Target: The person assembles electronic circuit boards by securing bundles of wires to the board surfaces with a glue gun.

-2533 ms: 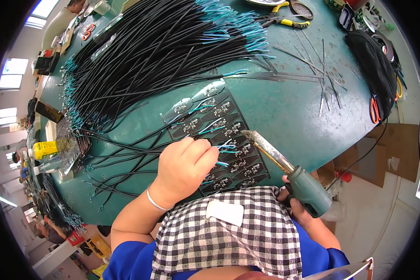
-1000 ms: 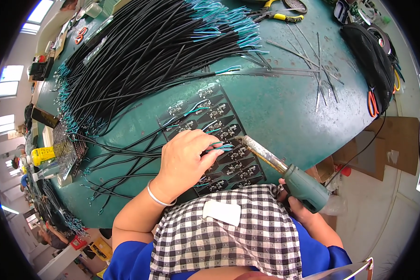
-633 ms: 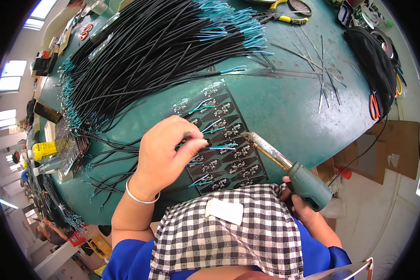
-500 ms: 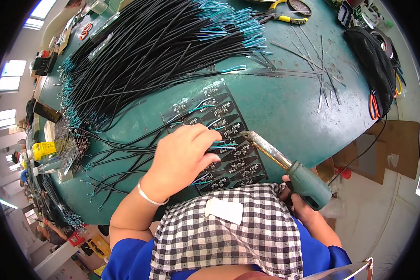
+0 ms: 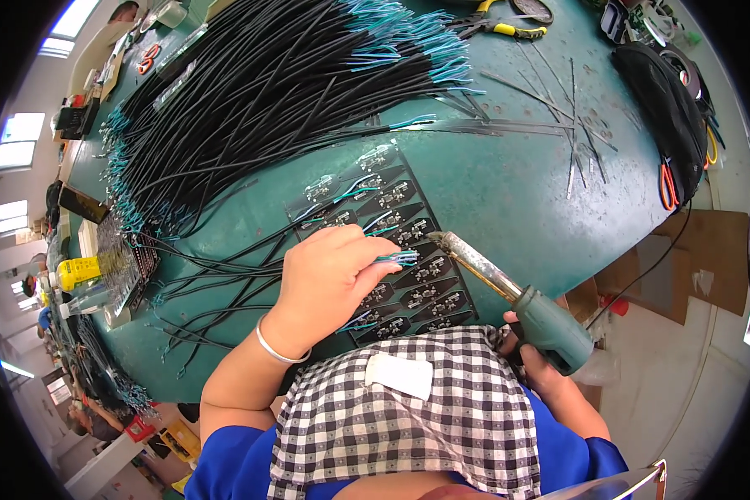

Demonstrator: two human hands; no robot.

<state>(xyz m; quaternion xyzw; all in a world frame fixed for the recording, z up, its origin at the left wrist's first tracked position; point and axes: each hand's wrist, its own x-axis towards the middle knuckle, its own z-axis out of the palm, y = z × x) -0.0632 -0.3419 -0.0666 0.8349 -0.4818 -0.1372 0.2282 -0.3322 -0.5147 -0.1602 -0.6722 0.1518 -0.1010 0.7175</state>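
My left hand (image 5: pixel 325 275) is closed in a pinch on the blue and black wire ends (image 5: pixel 405 258) of a cable, just above a dark panel of small circuit boards (image 5: pixel 429 293). Black cables run out to the left from beneath this hand, and some of their stripped ends lie on the boards. At the lower right, my right hand (image 5: pixel 542 371) grips the green handle of a soldering iron (image 5: pixel 554 327). Its discoloured metal barrel slants up and left, with the tip near the panel's right edge, a short way from the pinched wires.
A large bundle of black cables (image 5: pixel 250 92) covers the back left of the green table (image 5: pixel 525 208). Pliers (image 5: pixel 517 32) and thin metal strips (image 5: pixel 573 133) lie at the back right. Beyond these is a black pouch (image 5: pixel 654 117). A yellow bottle (image 5: pixel 77 272) stands far left.
My left fingers have come together around the wire ends, and the hand has shifted slightly. The soldering iron in my right hand has hardly moved.
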